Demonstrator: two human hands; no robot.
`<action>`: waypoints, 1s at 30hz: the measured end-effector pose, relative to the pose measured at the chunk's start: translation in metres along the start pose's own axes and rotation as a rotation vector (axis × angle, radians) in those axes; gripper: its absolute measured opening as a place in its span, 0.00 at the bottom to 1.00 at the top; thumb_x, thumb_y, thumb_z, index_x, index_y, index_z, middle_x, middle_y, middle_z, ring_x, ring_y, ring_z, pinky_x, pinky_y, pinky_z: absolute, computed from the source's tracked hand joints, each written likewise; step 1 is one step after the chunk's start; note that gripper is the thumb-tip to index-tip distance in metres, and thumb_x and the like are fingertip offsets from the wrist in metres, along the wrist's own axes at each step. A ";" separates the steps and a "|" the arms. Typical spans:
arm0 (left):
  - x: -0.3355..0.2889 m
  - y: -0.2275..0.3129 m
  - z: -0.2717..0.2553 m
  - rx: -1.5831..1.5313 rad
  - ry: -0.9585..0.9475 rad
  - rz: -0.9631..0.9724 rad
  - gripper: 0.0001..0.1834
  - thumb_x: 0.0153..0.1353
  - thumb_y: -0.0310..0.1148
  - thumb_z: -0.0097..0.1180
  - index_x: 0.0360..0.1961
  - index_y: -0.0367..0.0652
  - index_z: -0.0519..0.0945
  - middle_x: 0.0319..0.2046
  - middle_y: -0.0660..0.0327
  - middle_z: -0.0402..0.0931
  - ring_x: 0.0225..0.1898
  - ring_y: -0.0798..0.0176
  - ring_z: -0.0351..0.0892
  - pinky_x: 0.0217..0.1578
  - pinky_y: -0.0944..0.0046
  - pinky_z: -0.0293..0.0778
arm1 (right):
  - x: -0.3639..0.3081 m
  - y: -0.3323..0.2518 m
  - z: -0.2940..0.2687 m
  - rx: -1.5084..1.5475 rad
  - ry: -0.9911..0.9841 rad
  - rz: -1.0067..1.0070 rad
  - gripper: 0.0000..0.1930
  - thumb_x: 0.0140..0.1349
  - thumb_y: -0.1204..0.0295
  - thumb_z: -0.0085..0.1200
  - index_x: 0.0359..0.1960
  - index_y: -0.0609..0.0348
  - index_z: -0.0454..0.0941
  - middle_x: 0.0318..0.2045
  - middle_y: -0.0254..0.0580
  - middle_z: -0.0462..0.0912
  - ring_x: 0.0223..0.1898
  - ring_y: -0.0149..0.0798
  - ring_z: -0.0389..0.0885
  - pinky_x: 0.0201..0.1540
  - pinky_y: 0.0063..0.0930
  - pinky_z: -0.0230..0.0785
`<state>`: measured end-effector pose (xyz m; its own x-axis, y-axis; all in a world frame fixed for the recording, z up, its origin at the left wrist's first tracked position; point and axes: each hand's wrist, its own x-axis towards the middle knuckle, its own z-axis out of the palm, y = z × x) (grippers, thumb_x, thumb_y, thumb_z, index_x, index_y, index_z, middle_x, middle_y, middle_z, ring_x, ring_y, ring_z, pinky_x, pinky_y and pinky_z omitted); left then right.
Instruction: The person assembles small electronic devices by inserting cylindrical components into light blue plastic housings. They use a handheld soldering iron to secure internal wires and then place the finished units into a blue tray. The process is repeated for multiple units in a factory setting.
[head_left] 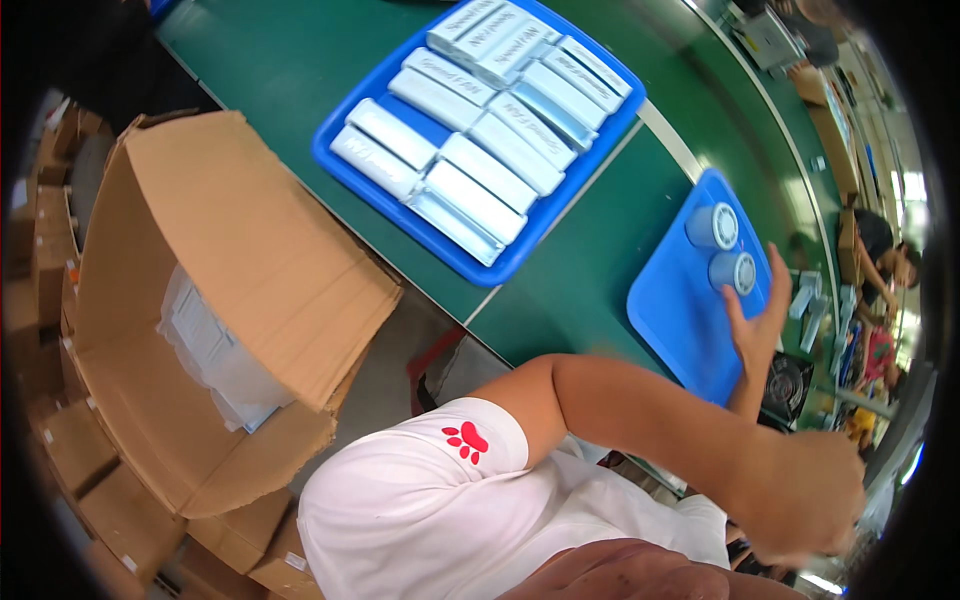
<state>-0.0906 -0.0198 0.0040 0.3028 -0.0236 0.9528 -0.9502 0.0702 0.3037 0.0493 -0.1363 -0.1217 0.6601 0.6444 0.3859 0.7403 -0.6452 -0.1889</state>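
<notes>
My right hand point(762, 312) reaches over a flat blue tray point(685, 325) on the green table. Its thumb and fingers are spread around the lower of two short, round, pale cylinders with ring-patterned tops. The thumb is at that cylinder's point(733, 272) near edge; whether it touches cannot be told. The other cylinder point(712, 227) stands just beyond it on the same tray. My left forearm crosses over the right one. My left hand point(808, 492) is curled and blurred at the lower right, its fingers turned away, so anything inside is hidden.
A deeper blue tray point(318, 150) holds several slim, pale, printed boxes point(435, 98). Beside the table gapes a large brown carton point(215, 185) with plastic-wrapped pale items point(215, 345) inside. More cartons point(135, 510) are stacked at left. A black fan-like unit point(787, 385) and another person point(880, 262) are at right.
</notes>
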 end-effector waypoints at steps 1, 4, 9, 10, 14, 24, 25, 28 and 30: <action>-0.001 0.001 0.000 -0.021 0.035 0.029 0.13 0.55 0.42 0.57 0.33 0.45 0.83 0.33 0.58 0.81 0.37 0.51 0.83 0.35 0.55 0.76 | 0.016 -0.009 -0.005 0.000 0.036 -0.042 0.43 0.50 0.64 0.72 0.69 0.60 0.68 0.64 0.53 0.73 0.66 0.52 0.70 0.70 0.44 0.58; -0.004 0.001 0.000 -0.073 0.173 0.210 0.15 0.63 0.43 0.52 0.42 0.45 0.81 0.43 0.58 0.80 0.45 0.53 0.81 0.44 0.55 0.75 | 0.079 -0.088 -0.010 0.112 0.072 -0.193 0.42 0.49 0.63 0.72 0.67 0.60 0.70 0.64 0.54 0.72 0.67 0.53 0.69 0.70 0.45 0.58; -0.002 -0.002 0.021 -0.180 0.415 0.642 0.20 0.76 0.43 0.42 0.58 0.44 0.78 0.59 0.57 0.78 0.59 0.56 0.78 0.57 0.56 0.73 | 0.175 -0.196 0.091 0.266 -0.029 -0.485 0.42 0.48 0.51 0.72 0.66 0.51 0.74 0.66 0.56 0.70 0.67 0.60 0.68 0.69 0.49 0.60; 0.000 0.003 0.031 -0.287 0.468 0.643 0.20 0.76 0.43 0.43 0.59 0.44 0.78 0.59 0.58 0.78 0.59 0.56 0.78 0.56 0.55 0.74 | 0.191 -0.211 0.117 0.241 0.018 -0.501 0.42 0.48 0.48 0.71 0.66 0.47 0.74 0.67 0.57 0.70 0.67 0.62 0.66 0.69 0.52 0.59; 0.008 0.008 0.030 -0.260 0.553 0.628 0.17 0.71 0.42 0.46 0.50 0.44 0.79 0.51 0.58 0.79 0.52 0.55 0.79 0.49 0.54 0.75 | 0.231 -0.256 0.196 0.052 0.084 -0.496 0.39 0.50 0.42 0.68 0.65 0.37 0.77 0.68 0.58 0.68 0.69 0.63 0.63 0.69 0.61 0.56; 0.002 0.012 -0.009 -0.131 0.228 0.315 0.12 0.58 0.42 0.55 0.33 0.46 0.81 0.34 0.59 0.79 0.37 0.51 0.80 0.35 0.52 0.75 | 0.236 -0.252 0.202 0.223 -0.007 -0.442 0.26 0.52 0.52 0.68 0.55 0.37 0.86 0.65 0.49 0.73 0.66 0.59 0.67 0.64 0.60 0.61; -0.001 0.014 -0.013 -0.128 0.198 0.285 0.12 0.56 0.42 0.56 0.31 0.46 0.81 0.32 0.59 0.79 0.36 0.51 0.81 0.33 0.52 0.75 | 0.236 -0.248 0.198 0.244 0.007 -0.452 0.25 0.52 0.52 0.67 0.54 0.37 0.86 0.65 0.49 0.73 0.66 0.58 0.67 0.63 0.60 0.61; -0.001 0.023 -0.011 -0.115 0.141 0.033 0.11 0.45 0.43 0.62 0.21 0.47 0.82 0.22 0.59 0.78 0.28 0.49 0.81 0.25 0.51 0.74 | 0.232 -0.237 0.202 0.237 -0.052 -0.417 0.29 0.51 0.47 0.66 0.57 0.34 0.84 0.67 0.50 0.70 0.67 0.62 0.64 0.64 0.70 0.57; 0.003 0.023 -0.009 -0.107 0.136 0.056 0.11 0.45 0.42 0.62 0.21 0.46 0.81 0.22 0.59 0.77 0.27 0.49 0.80 0.25 0.51 0.74 | 0.228 -0.241 0.200 0.259 -0.090 -0.367 0.33 0.50 0.43 0.65 0.60 0.33 0.82 0.69 0.52 0.67 0.69 0.66 0.60 0.65 0.75 0.54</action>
<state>-0.1110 -0.0090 0.0139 0.2641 0.1183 0.9572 -0.9546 0.1739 0.2419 0.0468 0.2487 -0.1688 0.3481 0.8519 0.3913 0.9271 -0.2508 -0.2786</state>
